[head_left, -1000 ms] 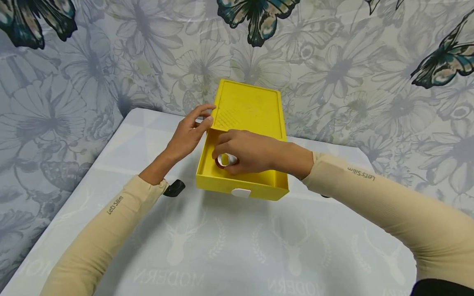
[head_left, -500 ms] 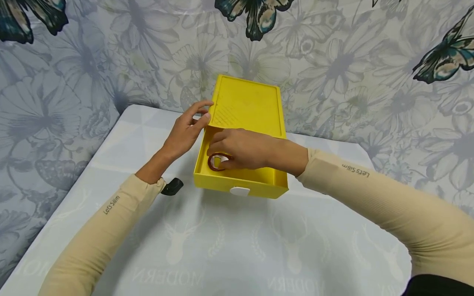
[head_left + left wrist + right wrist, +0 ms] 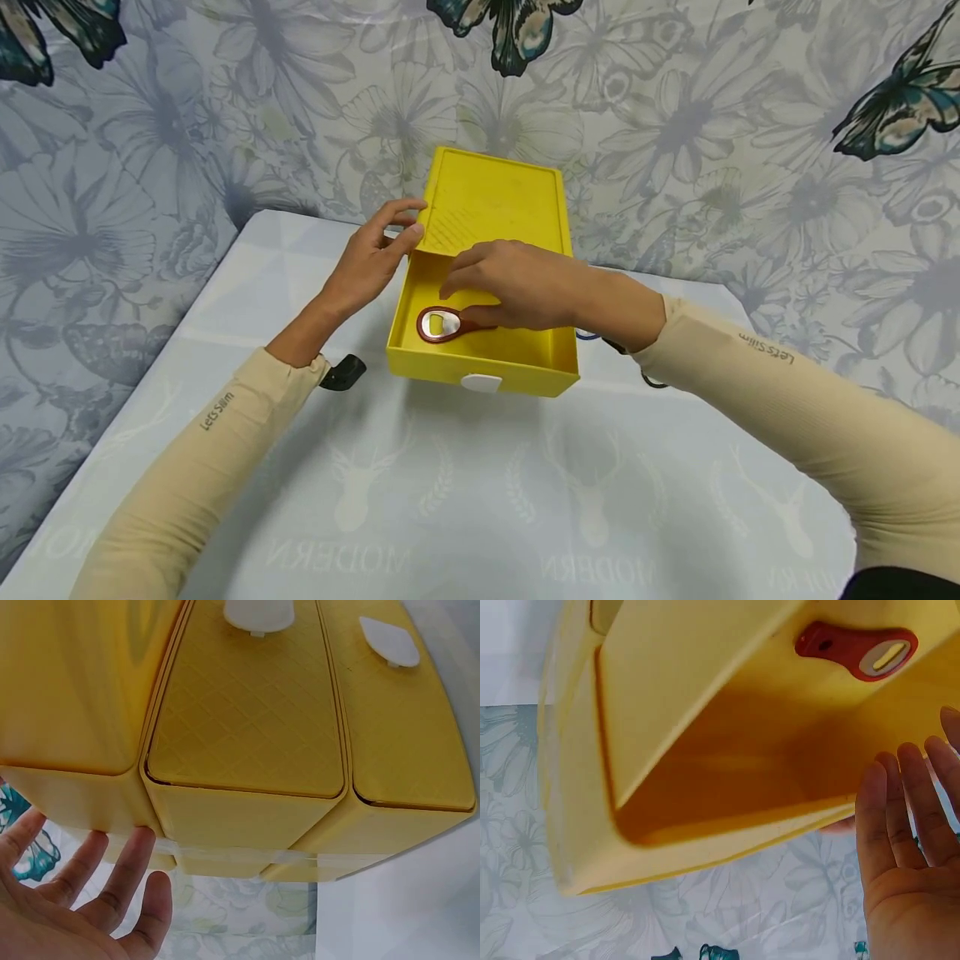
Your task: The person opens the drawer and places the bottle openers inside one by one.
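A red bottle opener [image 3: 440, 324] with a metal head lies on the floor of the pulled-out top drawer [image 3: 427, 364] of a yellow drawer cabinet [image 3: 498, 196]. Over the drawer hovers my right hand [image 3: 517, 285], fingers loose, thumb overlapping the opener's handle in the head view. In the right wrist view the whole opener [image 3: 847, 649] shows, apart from the outstretched fingers [image 3: 922, 795]. My left hand [image 3: 369, 260] rests its fingertips against the cabinet's left upper edge. Its fingers [image 3: 120, 877] reach along the cabinet side in the left wrist view, holding nothing.
Two lower drawers [image 3: 247, 712] with white tabs are pushed in below the open one. The cabinet stands on a white patterned table [image 3: 450, 483] near a floral cloth backdrop [image 3: 675, 208]. Small blue and black curved bits [image 3: 587, 335] show beside my right wrist.
The bottle opener, gripped by my right hand earlier, now lies loose in the drawer. My right hand has loosened and drawn back to the right. My left hand keeps its place on the cabinet.
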A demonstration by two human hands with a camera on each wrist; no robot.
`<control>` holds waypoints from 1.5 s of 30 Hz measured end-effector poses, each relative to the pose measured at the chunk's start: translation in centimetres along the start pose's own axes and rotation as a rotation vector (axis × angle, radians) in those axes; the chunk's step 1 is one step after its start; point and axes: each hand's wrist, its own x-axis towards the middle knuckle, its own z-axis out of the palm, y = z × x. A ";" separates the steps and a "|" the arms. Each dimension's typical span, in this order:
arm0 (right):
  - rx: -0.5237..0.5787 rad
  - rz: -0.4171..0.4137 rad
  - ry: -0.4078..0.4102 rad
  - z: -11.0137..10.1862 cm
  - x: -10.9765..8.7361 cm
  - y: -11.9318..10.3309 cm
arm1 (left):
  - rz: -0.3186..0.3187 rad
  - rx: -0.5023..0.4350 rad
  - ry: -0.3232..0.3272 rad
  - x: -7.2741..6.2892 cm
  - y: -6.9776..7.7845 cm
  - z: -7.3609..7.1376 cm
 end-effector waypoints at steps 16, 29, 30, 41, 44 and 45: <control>0.011 0.111 0.094 -1.0 -4.4 1.8 | -0.036 -0.024 -0.003 0.0 0.5 0.1; 0.024 0.189 0.234 -2.0 -8.8 4.3 | -0.020 -0.033 0.001 0.1 0.3 0.1; 0.025 0.207 0.242 -2.0 -9.2 4.6 | -0.020 -0.032 0.002 0.1 0.3 0.1; 0.048 0.359 0.276 -0.2 -13.5 8.0 | -0.022 -0.027 0.002 0.0 0.3 0.2; 0.057 0.420 0.242 0.6 -14.6 8.7 | -0.026 -0.020 -0.001 0.0 0.2 0.2; 0.061 0.443 0.230 0.9 -15.0 8.9 | -0.026 -0.019 -0.002 0.0 0.2 0.2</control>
